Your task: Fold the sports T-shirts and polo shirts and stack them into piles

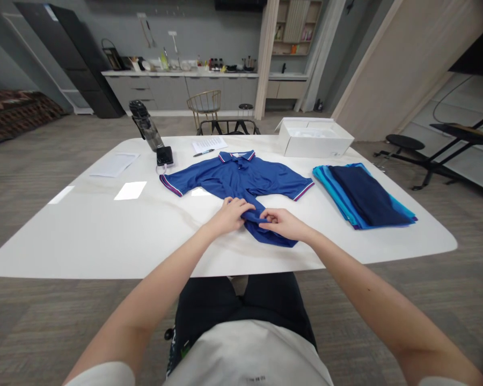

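- Blue polo shirt (pixel 220 174), mid-frame, and it's spread on the white table (pixel 145 236), lower half bunched and twisted!
- Right hand (pixel 285 223), right of centre: thumb and fingers pinching a fold.
- Left hand (pixel 233 214), just beside: fingers curled over the cloth; can't tell if they're gripping.
- Looks light, limp, slightly slippery, hardly fragile; pinching both lower corners seems the surest hold.

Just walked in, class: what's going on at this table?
Someone is handling a blue polo shirt on a white table. The left hand rests on its bunched lower part while the right hand pinches the fabric alongside. Its collar and sleeves lie spread beyond the hands. A stack of folded cloth lies to the right.
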Motion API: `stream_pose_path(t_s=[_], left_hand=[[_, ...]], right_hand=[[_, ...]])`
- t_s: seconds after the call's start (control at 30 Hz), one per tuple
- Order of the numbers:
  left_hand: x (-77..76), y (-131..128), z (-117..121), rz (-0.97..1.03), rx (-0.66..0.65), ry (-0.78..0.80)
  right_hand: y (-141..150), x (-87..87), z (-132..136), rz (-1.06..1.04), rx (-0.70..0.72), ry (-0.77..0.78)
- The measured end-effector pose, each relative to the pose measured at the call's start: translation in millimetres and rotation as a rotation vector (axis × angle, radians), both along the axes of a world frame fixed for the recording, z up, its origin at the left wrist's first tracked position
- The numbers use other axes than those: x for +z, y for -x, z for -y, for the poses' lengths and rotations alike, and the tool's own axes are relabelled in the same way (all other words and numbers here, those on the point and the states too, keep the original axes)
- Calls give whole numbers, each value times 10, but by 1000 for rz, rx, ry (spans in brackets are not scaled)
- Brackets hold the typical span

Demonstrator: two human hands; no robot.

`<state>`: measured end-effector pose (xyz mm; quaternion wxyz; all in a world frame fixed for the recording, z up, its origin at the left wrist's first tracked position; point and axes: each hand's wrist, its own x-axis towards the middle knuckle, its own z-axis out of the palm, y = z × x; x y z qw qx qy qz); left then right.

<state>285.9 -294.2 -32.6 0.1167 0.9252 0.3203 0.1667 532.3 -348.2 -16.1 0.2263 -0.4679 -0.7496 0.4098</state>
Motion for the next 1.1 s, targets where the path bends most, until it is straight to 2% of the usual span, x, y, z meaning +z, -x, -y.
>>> stream_pose_path(t_s=[0.07, 0.13, 0.23, 0.43, 0.57, 0.67, 0.8, 0.93, 1.1], left_hand=[[14, 82, 141, 2, -92, 45], [17, 167, 218, 52, -126, 109], [5, 296, 259, 144, -111, 175], [-99, 389, 391, 11, -110, 133], [-204, 374, 470, 34, -49, 202], [-211, 448, 509, 124, 66, 241], [-44, 707, 610, 273, 134, 247], [217, 1117, 756, 385, 216, 275], [412, 1656, 869, 346, 398, 440]], right_hand=[[76, 55, 58, -64, 136, 158], [87, 79, 50, -3, 143, 187], [59, 21, 22, 202, 10, 22], [105, -255, 209, 440, 29, -201], [109, -323, 300, 423, -18, -222], [60, -280, 352, 266, -101, -168], [-109, -120, 465, 101, -192, -145], [-510, 45, 556, 142, -278, -174], [-1285, 32, 568, 364, -135, 58]])
